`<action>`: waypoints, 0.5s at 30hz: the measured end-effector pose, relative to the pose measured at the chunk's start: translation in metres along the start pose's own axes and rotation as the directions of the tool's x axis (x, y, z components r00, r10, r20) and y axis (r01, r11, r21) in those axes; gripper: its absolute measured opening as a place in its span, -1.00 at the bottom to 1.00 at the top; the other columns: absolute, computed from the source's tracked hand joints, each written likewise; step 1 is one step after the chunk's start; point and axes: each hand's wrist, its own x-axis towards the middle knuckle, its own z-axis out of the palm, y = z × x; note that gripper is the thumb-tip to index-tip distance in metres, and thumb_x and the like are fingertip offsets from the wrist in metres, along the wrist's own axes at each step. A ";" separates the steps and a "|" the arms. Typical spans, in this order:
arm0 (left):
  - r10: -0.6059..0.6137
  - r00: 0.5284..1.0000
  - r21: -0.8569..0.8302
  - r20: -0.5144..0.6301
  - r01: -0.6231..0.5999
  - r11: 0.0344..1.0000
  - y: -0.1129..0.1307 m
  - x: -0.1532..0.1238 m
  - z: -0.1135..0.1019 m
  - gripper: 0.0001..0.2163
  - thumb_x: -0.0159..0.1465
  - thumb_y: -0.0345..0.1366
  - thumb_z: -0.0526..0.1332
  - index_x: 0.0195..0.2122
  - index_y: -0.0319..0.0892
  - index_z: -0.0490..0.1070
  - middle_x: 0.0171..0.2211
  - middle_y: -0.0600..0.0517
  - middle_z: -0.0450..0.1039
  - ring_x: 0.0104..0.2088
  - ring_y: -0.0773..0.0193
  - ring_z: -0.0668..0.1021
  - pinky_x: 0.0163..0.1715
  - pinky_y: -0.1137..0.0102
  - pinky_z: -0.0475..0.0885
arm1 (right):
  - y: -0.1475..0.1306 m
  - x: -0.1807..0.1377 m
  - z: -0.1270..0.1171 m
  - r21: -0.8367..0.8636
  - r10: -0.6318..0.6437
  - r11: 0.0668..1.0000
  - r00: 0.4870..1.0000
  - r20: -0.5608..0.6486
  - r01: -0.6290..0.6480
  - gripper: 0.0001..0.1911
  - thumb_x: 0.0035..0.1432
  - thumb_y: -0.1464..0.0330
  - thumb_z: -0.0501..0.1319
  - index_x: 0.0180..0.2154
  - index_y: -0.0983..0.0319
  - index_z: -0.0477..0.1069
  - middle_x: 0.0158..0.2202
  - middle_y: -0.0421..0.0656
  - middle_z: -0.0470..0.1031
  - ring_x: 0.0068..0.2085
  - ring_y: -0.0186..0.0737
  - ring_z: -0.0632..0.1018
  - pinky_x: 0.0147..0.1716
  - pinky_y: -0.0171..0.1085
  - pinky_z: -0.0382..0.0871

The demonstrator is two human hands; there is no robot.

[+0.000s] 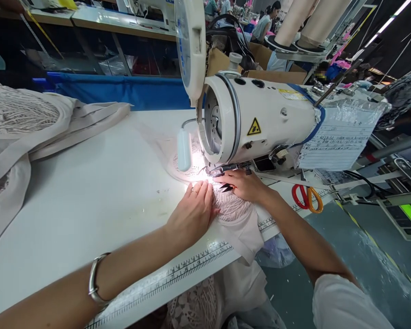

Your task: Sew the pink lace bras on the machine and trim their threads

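Pale pink lace fabric (234, 205) lies under the needle area of a white sewing machine (260, 116) and hangs over the table's front edge. My left hand (193, 210) rests on the fabric just before the needle, fingers stretched out and flat, a ring on one. Close to the needle, my right hand (241, 185) presses the fabric from the right, with small thread snips (227, 187) tucked in it, dark blades pointing left. A bright lamp washes out the stitching spot, so the needle tip is hard to make out.
More pale lace fabric (55, 123) is heaped on the left of the white table (123, 192). A ruler strip (192, 267) runs along the front edge. Red-and-orange-handled scissors (307, 198) hang at the right. Thread cones (324, 23) stand above; people work in the background.
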 end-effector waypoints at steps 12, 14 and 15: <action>0.160 0.985 -0.127 -0.062 -0.166 0.978 -0.035 0.006 -0.013 -0.68 0.41 -0.41 -0.04 0.11 -0.41 0.29 0.04 -0.32 0.45 0.11 -0.07 0.49 0.08 0.03 0.48 | -0.003 0.000 0.003 -0.034 0.006 0.999 1.000 -0.007 -0.006 -0.41 0.07 0.64 0.08 0.06 0.10 0.51 -0.18 -0.17 0.56 -0.18 -0.20 0.49 -0.34 -0.31 0.21; 0.195 0.977 -0.147 -0.088 -0.206 0.967 -0.042 0.008 -0.012 -0.69 0.39 -0.47 -0.04 0.09 -0.42 0.31 0.05 -0.32 0.46 0.09 -0.04 0.50 0.07 0.06 0.50 | -0.002 0.000 0.005 -0.019 0.013 1.000 1.000 0.009 -0.013 -0.42 0.08 0.63 0.08 0.08 0.11 0.49 -0.15 -0.16 0.56 -0.20 -0.22 0.48 -0.37 -0.32 0.20; 0.208 0.973 -0.159 -0.099 -0.221 0.962 -0.046 0.008 -0.012 -0.68 0.37 -0.50 -0.05 0.09 -0.42 0.32 0.05 -0.32 0.46 0.09 -0.02 0.51 0.07 0.08 0.50 | -0.002 0.000 0.006 -0.013 0.015 1.000 1.000 0.014 -0.015 -0.42 0.09 0.63 0.08 0.09 0.12 0.49 -0.14 -0.15 0.56 -0.20 -0.23 0.48 -0.39 -0.33 0.19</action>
